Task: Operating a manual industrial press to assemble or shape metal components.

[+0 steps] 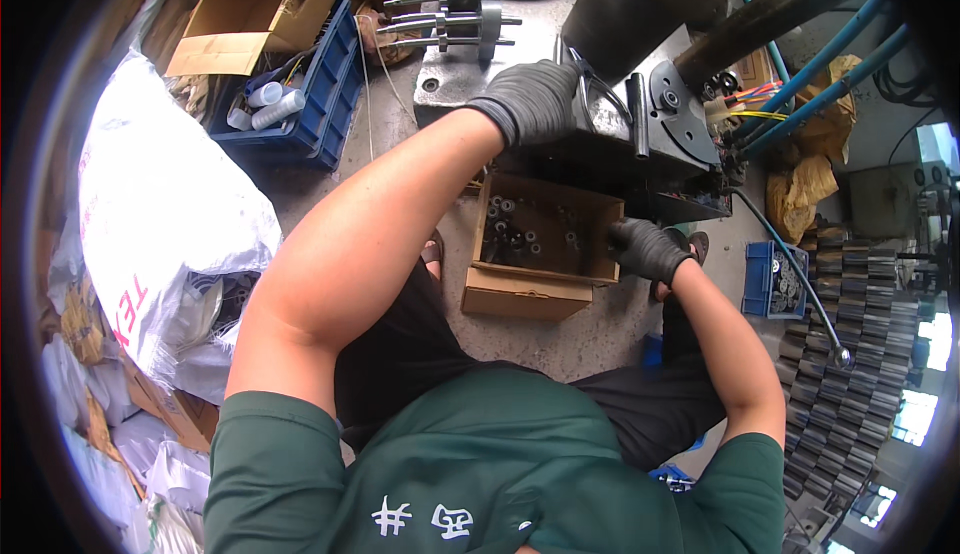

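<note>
My left hand [535, 102], in a grey glove, is closed at the front of the metal machine bed [440, 104]. Against its curled fingers lies a pliers-like metal tool [607, 94] with slim curved arms, which the hand appears to grip; its held end is hidden. Lower down, my right hand [648, 250], also gloved, is closed at the right rim of an open cardboard box [530, 284]. Whatever its fingers hold, if anything, is hidden. Inside the box lie several small metal rings [503, 226] and dark parts.
Behind the tool stands a large dark cylinder [645, 9]; a short dark rod [638, 114] lies beside it. Metal rods in a holder [488, 24] are at the bed's left. A blue crate [335, 104] and white sack [170, 194] stand left, stacked metal cylinders [850, 354] right.
</note>
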`<state>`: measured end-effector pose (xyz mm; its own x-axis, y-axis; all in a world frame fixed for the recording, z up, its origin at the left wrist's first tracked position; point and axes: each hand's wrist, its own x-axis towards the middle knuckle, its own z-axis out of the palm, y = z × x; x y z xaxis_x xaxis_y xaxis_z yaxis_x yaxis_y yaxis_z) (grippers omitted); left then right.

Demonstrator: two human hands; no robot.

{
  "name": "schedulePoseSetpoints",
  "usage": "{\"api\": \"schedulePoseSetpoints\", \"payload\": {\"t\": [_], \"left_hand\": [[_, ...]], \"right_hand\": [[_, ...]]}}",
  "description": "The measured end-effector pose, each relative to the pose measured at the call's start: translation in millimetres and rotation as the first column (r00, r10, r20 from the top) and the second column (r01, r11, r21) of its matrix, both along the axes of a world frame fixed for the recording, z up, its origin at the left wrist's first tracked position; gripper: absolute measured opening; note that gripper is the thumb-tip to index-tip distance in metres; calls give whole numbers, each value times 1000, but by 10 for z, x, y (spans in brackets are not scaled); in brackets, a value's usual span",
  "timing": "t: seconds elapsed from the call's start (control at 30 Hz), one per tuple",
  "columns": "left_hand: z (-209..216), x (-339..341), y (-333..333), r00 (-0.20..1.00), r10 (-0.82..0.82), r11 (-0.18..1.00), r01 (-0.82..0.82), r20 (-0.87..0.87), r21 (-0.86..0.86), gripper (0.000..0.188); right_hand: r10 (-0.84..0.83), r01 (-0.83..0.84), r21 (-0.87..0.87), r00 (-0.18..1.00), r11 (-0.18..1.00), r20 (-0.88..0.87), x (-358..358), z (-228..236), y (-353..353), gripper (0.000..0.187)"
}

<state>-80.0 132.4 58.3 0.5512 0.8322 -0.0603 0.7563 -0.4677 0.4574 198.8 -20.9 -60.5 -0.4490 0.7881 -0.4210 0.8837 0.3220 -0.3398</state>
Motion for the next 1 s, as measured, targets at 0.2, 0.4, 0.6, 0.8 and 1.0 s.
{"api": "schedulePoseSetpoints", "payload": {"t": [0.2, 0.4, 0.6, 0.8, 1.0], "left_hand": [[104, -102, 52, 593, 515, 757, 23, 618, -653, 29], [323, -251, -335, 382, 508, 782, 173, 772, -599, 49], [557, -48, -764, 403, 476, 738, 300, 782, -604, 56], [518, 289, -1060, 515, 414, 622, 441, 750, -647, 56], [411, 572, -1415, 655, 373, 433, 503, 657, -748, 49]], "right_hand": [[-381, 375, -82, 869, 923, -317, 281, 911, -483, 24], [-572, 647, 48, 704, 761, -422, 480, 985, -755, 23], [-501, 528, 80, 836, 845, -224, 845, 1021, -841, 25], [-675, 801, -115, 408, 588, -615, 781, 1045, -797, 37], [-512, 630, -520, -218, 577, -831, 335, 1106, -656, 32]]}}
